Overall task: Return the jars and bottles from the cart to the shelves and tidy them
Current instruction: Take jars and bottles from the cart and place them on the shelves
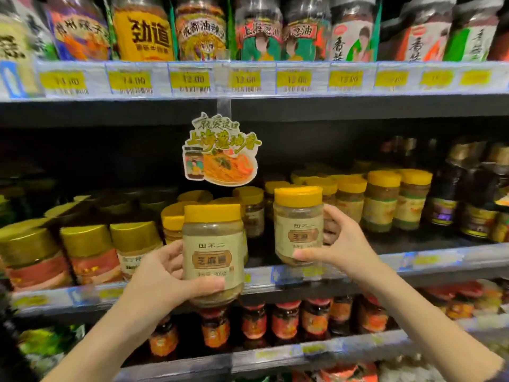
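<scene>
Before the middle shelf: both hands are raised, each carrying one jar.
Left fingers (173, 252): curled round the back of the left jar (213, 255), thumb across its lower front; firm grip.
Right fingers (333, 213): wrapped behind the right jar (298, 227), thumb pressed near its base; firm grip.
Left hand (165, 274): holds its jar upright, label outward, in front of the shelf edge and not set down.
Right hand (341, 244): holds its jar upright and higher, just over the shelf lip; not seated, as far as can be told.
Jars in hand: matching pair, yellow lids, beige labels.
Middle shelf (427, 260): dark bare floor shows at the front, right of the held jars.
Matching stock (382, 199): yellow-lidded jars stand in rows behind and to the right; the likely home for the pair.
Neighbours: gold-lidded jars (88, 252) to the left, dark bottles (446, 194) to the right.
Hanging tag (220, 153): dangles from the upper shelf (248, 106), above the pair.
Cart: out of view; remaining load cannot be told.
Progress: judged mid-task. Two jars are at the shelf but unplaced.
Outstanding: set both down, align fronts, face labels forward.
</scene>
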Demonstrator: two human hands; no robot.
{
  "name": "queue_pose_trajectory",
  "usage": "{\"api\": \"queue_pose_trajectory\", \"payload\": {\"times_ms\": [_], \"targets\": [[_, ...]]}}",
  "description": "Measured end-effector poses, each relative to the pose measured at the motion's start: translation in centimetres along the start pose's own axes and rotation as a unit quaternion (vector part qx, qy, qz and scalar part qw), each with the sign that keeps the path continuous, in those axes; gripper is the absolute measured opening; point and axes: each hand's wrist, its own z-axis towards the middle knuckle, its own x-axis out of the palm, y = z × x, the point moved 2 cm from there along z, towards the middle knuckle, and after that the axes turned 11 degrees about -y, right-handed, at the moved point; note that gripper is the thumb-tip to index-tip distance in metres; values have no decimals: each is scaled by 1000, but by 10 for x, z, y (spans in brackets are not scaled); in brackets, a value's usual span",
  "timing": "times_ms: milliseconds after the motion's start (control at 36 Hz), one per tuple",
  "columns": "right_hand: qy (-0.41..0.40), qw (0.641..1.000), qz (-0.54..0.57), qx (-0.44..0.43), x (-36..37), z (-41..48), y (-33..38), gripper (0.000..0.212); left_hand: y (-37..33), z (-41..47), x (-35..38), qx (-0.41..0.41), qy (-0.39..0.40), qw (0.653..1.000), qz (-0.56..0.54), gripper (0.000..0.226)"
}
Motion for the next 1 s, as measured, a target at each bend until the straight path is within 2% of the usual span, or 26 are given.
{"api": "queue_pose_trajectory", "payload": {"times_ms": [139, 333, 417, 444, 667, 889, 944, 1000], "targets": [[51, 999, -7, -2, 17, 34, -13, 84, -1, -6, 2, -3, -56, 998, 14, 61], [91, 994, -63, -19, 36, 57, -24, 80, -5, -21, -2, 1, -68, 998, 6, 74], [109, 991, -83, 7, 41, 58, -27, 48, -5, -26, -3, 8, -75, 997, 15, 82], [118, 990, -81, 14, 43, 58, -28, 44, -5, -28, -2, 6, -76, 997, 18, 86], [169, 981, -86, 27, 51, 59, -34, 71, -1, -36, -1, -11, -85, 996, 14, 88], [183, 978, -100, 24, 57, 63, -33, 82, 7, -36, 4, -31, -94, 995, 17, 94], [185, 977, -106, 24, 58, 64, -34, 85, 8, -35, 6, -39, -92, 995, 17, 86], [190, 975, -115, 25, 59, 63, -35, 84, 9, -35, 8, -42, -97, 994, 17, 69]]}}
